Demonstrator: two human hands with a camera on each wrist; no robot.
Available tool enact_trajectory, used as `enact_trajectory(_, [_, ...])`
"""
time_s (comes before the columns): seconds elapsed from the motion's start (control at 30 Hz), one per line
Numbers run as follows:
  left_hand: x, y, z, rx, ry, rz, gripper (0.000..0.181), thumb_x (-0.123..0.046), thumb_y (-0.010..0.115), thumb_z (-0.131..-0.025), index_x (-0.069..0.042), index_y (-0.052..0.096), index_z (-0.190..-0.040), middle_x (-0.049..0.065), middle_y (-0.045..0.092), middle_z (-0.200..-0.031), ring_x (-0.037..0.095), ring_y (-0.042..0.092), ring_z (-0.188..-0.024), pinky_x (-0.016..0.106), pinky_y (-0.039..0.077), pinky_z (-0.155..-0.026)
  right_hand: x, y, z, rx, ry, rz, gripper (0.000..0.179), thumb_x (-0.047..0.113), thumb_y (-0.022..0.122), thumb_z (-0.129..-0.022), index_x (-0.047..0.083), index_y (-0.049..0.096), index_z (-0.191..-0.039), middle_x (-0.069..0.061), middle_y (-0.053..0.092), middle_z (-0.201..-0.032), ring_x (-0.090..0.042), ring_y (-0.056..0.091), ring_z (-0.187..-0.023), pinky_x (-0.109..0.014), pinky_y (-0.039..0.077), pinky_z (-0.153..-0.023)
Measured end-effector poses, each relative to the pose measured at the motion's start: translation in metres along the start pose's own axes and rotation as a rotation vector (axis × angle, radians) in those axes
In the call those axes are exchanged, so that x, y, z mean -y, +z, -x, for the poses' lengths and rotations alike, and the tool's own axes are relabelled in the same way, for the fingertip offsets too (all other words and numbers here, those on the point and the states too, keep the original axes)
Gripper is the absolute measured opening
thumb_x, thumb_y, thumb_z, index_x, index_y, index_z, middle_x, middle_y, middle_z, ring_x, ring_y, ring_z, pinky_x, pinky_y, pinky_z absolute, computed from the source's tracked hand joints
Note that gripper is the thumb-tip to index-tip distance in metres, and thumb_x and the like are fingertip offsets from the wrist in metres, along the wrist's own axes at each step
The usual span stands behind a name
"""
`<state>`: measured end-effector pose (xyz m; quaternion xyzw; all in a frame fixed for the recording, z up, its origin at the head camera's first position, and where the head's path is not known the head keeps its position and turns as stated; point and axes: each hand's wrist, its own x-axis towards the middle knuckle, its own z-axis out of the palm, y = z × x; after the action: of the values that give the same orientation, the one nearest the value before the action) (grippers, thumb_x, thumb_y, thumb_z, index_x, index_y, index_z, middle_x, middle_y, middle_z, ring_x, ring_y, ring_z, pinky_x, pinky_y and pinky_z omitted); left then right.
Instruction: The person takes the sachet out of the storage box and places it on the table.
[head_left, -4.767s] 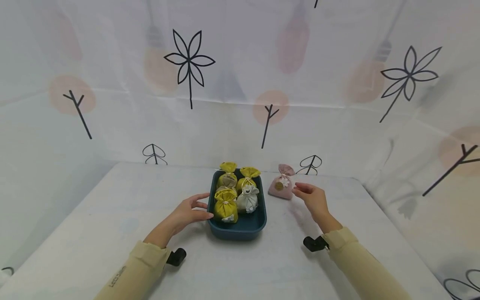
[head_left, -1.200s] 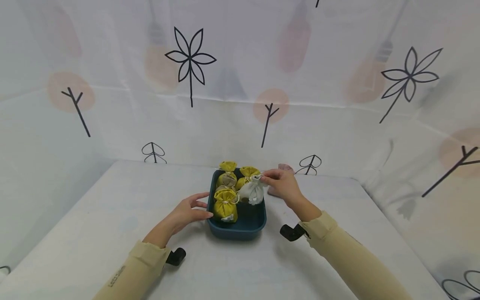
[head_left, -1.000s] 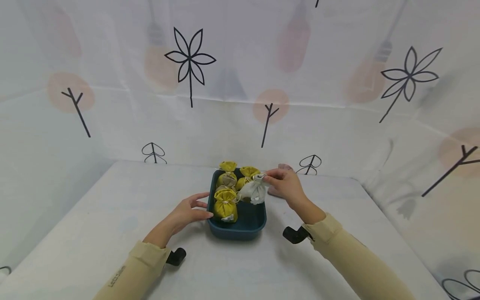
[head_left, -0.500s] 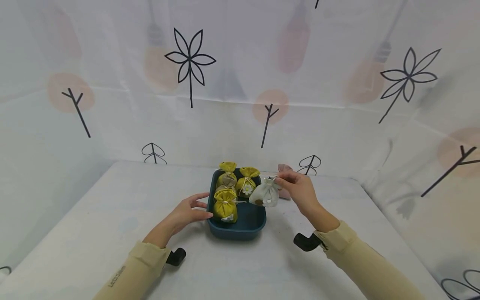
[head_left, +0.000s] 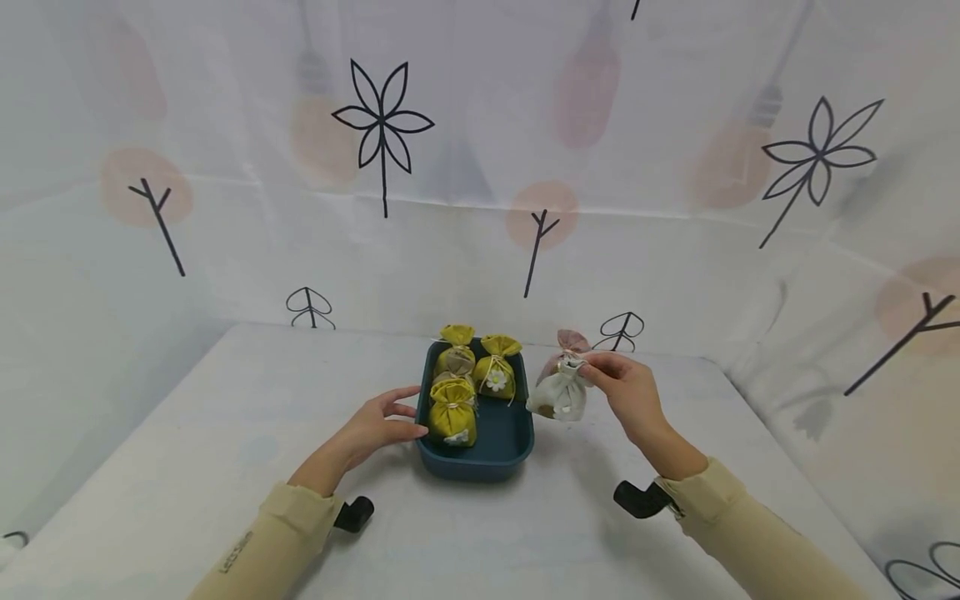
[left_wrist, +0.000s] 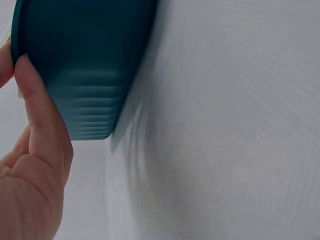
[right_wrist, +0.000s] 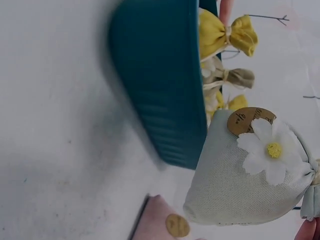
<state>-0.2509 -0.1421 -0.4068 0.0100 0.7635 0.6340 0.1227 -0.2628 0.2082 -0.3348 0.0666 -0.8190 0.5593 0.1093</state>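
Observation:
My right hand point(head_left: 628, 396) pinches the gathered neck of a pale grey-white drawstring sachet point(head_left: 561, 393). It hangs just right of the blue-green plastic bin point(head_left: 472, 471). In the right wrist view the sachet point(right_wrist: 240, 190) carries a white cloth flower and a round brown label. Behind it stands a pink sachet point(head_left: 572, 340), partly hidden. My left hand point(head_left: 378, 423) holds the bin's left rim, thumb over the edge; the left wrist view shows a finger against the outer wall point(left_wrist: 85, 60). Inside the bin stand yellow sachets point(head_left: 452, 412) and a beige one point(head_left: 455, 361).
The bin stands on a white-covered table point(head_left: 300, 467). A white cloth backdrop point(head_left: 465, 267) with flower and twig prints rises behind the table and at both sides. A black wrist camera point(head_left: 641, 500) juts from the right cuff, another point(head_left: 354, 514) from the left.
My right hand has lifted the grey-white sachet from the bin and carried it right, past the rim, in front of the pink sachet. The left hand and bin have not moved.

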Motion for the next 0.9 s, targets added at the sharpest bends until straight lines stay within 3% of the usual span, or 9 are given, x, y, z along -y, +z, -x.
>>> enact_trajectory(0.53, [-0.003,0.001,0.000,0.016,0.003,0.012,0.076,-0.014,0.078,-0.076,-0.016,0.040,-0.141,0.016,0.051,-0.118,0.021,0.059,-0.090,0.036,0.051,-0.081,-0.029,-0.022,0.001,-0.103,0.070,0.127,0.029,0.018,0.062,-0.091,-0.005,0.062,-0.109,-0.002,0.064,-0.092,-0.003,0.054,-0.081,-0.018,0.045,-0.070])
enact_trajectory(0.9, [-0.004,0.001,0.001,0.011,0.000,-0.005,0.076,-0.014,0.078,-0.076,-0.016,0.039,-0.142,0.015,0.052,-0.117,0.021,0.059,-0.089,0.037,0.051,-0.080,-0.050,-0.037,-0.006,-0.184,0.067,0.182,0.028,0.019,0.064,-0.090,-0.004,0.064,-0.107,0.002,0.064,-0.087,0.000,0.052,-0.077,-0.017,0.042,-0.066])
